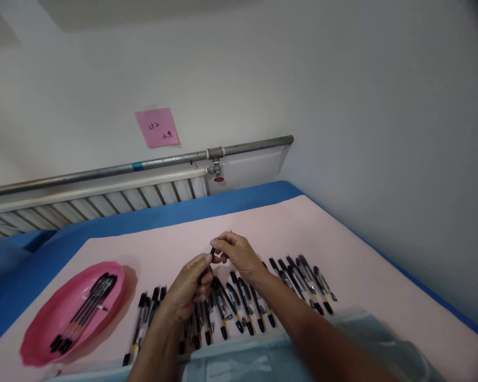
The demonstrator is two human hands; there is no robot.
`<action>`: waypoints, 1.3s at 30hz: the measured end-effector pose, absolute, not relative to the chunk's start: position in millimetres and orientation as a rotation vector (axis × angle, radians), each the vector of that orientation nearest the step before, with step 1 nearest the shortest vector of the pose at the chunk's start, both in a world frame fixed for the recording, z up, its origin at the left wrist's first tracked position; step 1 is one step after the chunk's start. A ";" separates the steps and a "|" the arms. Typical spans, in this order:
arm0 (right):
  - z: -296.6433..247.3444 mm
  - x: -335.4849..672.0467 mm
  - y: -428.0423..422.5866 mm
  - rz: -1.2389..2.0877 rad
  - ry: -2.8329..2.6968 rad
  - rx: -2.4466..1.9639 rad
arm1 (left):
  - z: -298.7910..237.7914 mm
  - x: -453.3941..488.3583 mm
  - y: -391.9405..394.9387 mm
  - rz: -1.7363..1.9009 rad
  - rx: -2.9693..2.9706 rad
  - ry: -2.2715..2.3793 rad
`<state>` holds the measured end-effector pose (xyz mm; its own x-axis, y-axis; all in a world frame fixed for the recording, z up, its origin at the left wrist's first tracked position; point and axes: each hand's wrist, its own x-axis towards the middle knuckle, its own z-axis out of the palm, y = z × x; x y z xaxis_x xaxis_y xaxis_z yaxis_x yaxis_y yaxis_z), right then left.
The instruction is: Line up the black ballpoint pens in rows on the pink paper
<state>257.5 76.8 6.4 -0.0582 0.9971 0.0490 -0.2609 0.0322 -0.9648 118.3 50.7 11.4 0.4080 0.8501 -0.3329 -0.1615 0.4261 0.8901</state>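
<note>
Both hands meet over the middle of the pink sheet, around the black end of a pen point(212, 251). My left hand point(193, 284) is closed around it from below, hiding most of its length. The thumb and fingers of my right hand point(237, 253) pinch at the upper tip. Beneath and beside the hands lies a row of clear-barrelled pens point(245, 300) with black caps and ends and yellow bands. More such pens point(305, 278) lie to the right, and others point(143, 313) lie left of my left wrist.
A pink oval dish point(35, 329) at the left holds several pens point(85, 310). The pink sheet point(271, 223) covers a blue surface point(239, 197). Behind are a radiator point(139, 199), a pipe with a red valve point(219, 179), and a pink note point(157, 127) on the wall. Light-blue fabric point(239, 366) lies in front.
</note>
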 end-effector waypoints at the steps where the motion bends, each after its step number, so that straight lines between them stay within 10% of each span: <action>1: 7.3 257.6 76.6 1.358 -1.081 -0.929 | 11.1 118.1 50.6 0.760 0.894 0.915; 39: 7.8 260.9 78.1 1.363 -1.111 -0.949 | 6.5 119.1 51.9 0.777 0.913 0.955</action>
<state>260.9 78.1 7.8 -0.0955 0.9943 0.0472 -0.2473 0.0223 -0.9687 119.1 51.9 6.5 0.3795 0.8634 -0.3324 -0.1495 0.4117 0.8990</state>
